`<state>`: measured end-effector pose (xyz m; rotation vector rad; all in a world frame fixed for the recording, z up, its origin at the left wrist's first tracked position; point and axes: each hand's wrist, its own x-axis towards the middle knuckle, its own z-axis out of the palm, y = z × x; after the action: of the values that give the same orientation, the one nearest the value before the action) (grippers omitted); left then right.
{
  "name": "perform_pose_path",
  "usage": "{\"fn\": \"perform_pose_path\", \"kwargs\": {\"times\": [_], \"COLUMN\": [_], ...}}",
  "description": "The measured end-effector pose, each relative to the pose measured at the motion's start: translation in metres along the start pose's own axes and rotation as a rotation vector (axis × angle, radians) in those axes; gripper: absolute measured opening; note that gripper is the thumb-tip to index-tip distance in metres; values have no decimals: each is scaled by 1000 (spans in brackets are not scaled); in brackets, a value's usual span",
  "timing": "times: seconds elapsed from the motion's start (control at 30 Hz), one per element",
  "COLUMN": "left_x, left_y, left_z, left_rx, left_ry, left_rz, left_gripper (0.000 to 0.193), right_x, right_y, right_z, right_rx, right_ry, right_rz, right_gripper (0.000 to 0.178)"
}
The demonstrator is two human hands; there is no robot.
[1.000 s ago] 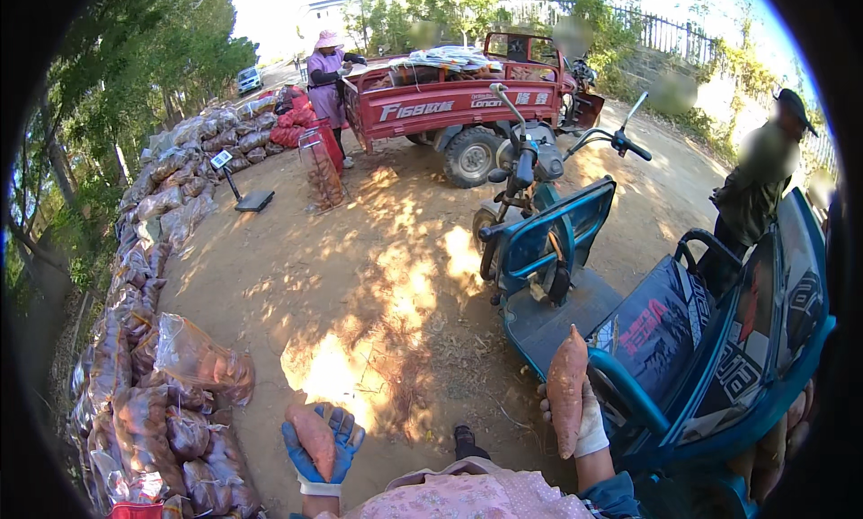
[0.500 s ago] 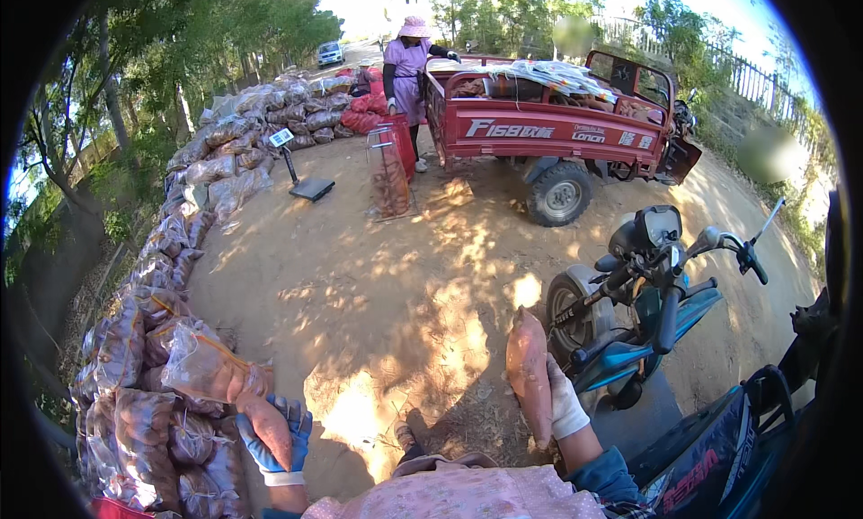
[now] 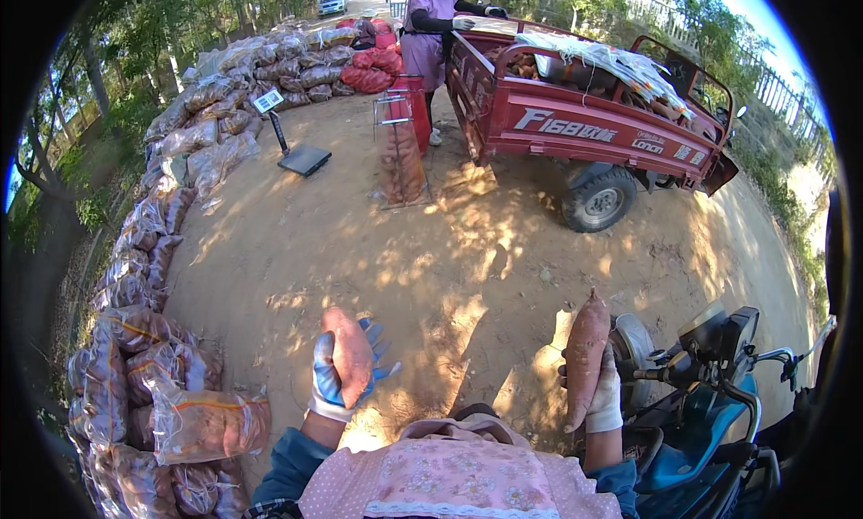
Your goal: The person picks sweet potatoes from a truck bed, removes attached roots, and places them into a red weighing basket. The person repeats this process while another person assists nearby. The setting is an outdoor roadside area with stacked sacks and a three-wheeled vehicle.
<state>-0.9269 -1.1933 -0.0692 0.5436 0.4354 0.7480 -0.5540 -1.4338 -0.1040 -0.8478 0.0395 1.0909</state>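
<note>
A plump pinkish sweet potato (image 3: 349, 350) rests in my left hand (image 3: 325, 384), which wears a blue and white work glove. The hand's fingertips spread out past the root on its right side. In my right hand (image 3: 606, 400), gloved in white, is a longer sweet potato (image 3: 587, 353) with pointed ends, held upright. Both roots are in front of my body, well apart from each other, above the dirt ground. The palm and most of the right fingers are hidden behind the root.
Clear plastic sacks (image 3: 211, 422) of sweet potatoes line the left side. A platform scale (image 3: 305, 159) and a metal bag stand (image 3: 402, 164) stand ahead. A co-worker (image 3: 424, 47) stands beside a loaded red three-wheeled truck (image 3: 593, 119). A blue motorbike (image 3: 697, 456) is close on my right.
I have moved forward toward the truck. My left hand has come up and inward with its sweet potato, and my right hand still holds the other. The co-worker's lower hand has risen toward the truck.
</note>
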Motion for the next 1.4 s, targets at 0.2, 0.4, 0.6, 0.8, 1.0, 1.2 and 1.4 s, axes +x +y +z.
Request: {"fn": "perform_pose_path", "kwargs": {"times": [0.2,0.4,0.6,0.8,1.0,1.2,1.4], "left_x": [228,383,504,624,784,960,1105], "left_y": [-26,53,136,245,334,379,418], "left_z": [63,101,-28,-87,-112,-159,-156], "left_rx": [110,161,-241,-24,-115,-378,-423], "left_ry": [-354,-341,-311,-152,-179,-291,-371], "left_rz": [-320,-115,163,298,223,140,45], "left_gripper": [99,89,93,98,99,90,84], "right_x": [173,334,459,612,736,825,906], "right_y": [5,-5,-28,-48,-112,-161,-201], "right_z": [118,277,404,441,510,544,574], "right_rx": [-265,-1196,-1316,-1649,-1582,-1471,-1273], "right_ry": [-125,-223,-869,-864,-388,-8,153], "right_rz": [-35,-737,-872,-787,-849,-782,-888], "right_gripper": [55,38,26,28,28,34,32]}}
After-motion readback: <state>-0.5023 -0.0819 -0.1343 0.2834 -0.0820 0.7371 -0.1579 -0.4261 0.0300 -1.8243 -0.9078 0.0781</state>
